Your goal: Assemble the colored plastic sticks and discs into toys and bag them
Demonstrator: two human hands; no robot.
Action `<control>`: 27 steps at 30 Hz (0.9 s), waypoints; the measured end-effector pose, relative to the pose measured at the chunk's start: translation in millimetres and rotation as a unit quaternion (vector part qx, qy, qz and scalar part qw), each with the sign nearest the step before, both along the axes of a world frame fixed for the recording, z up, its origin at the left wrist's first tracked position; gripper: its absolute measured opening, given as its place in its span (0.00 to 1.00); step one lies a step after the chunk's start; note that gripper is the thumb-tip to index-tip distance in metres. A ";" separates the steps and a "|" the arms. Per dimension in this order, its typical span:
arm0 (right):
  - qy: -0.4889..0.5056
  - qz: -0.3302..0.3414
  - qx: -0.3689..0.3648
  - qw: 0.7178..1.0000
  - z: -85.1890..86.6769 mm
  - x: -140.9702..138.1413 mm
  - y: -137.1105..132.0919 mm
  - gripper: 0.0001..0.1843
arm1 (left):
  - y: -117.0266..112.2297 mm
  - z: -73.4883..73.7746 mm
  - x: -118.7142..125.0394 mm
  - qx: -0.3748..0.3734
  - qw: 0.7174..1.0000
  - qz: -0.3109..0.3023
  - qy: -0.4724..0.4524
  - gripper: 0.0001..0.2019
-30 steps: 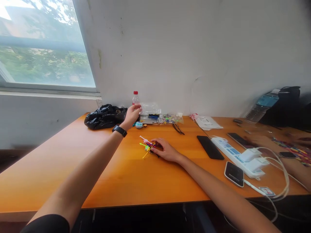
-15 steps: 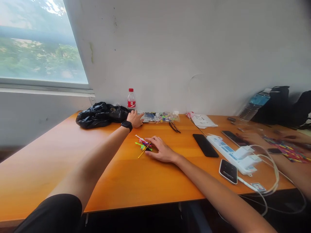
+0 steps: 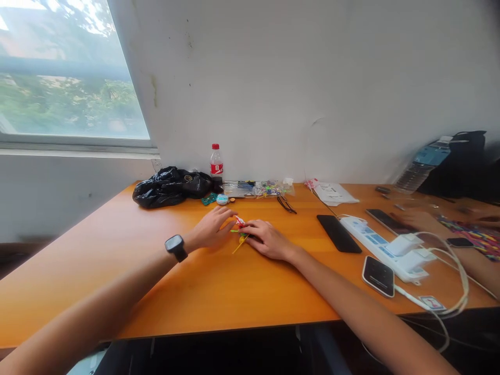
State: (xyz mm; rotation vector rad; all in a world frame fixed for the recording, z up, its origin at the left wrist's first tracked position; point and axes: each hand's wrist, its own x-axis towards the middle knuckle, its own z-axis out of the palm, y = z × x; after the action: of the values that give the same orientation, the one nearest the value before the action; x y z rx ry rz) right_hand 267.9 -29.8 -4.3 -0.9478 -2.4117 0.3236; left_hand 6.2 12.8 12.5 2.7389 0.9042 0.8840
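On the table in front of me lies a small cluster of coloured plastic pieces (image 3: 241,238), with red, white, green and yellow parts and a thin yellow stick poking toward me. My right hand (image 3: 269,239) rests on the table, its thumb and curved fingers closed around the right side of the cluster and covering part of it. From the left, my left hand (image 3: 213,228), wearing a black watch on the wrist, reaches to the cluster. Its fingers are stretched out over the left side, holding nothing; whether they touch the pieces I cannot tell.
Toward the wall are a black plastic bag (image 3: 167,187), a red-capped bottle (image 3: 216,165), a round tin (image 3: 222,199) and clear bags of small parts (image 3: 269,188). At right lie a black phone (image 3: 338,233), a power strip (image 3: 375,240) with cables and a charging phone (image 3: 378,276). Another person's arm is beyond.
My left hand has come back from beside the bottle to the coloured pieces, uncovering the round tin. My right hand has closed in on the cluster. The view has shifted slightly.
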 end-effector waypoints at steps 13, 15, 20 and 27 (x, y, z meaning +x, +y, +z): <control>0.021 -0.044 -0.018 0.999 5.6 -4.0 -0.1 0.13 | -43.6 -12.1 -3.3 -0.090 0.993 -0.069 -0.013 0.19; 0.022 -0.042 -0.021 0.999 5.8 -5.1 -0.5 0.14 | -45.8 -13.6 -2.4 -0.081 0.995 -0.055 -0.018 0.21; 0.011 -0.040 -0.020 0.999 6.8 -5.3 -0.9 0.15 | -41.1 -20.9 -1.0 -0.045 0.998 -0.036 -0.040 0.16; -0.016 -0.062 -0.014 0.998 9.5 5.2 2.1 0.11 | -41.2 -13.7 -10.4 -0.078 0.995 -0.044 -0.050 0.07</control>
State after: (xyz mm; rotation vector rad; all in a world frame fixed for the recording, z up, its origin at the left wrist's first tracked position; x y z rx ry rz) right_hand 273.1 -27.7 5.1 -1.1178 -2.3686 0.3007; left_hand -4.2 -28.4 -1.3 2.5563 0.7934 0.8847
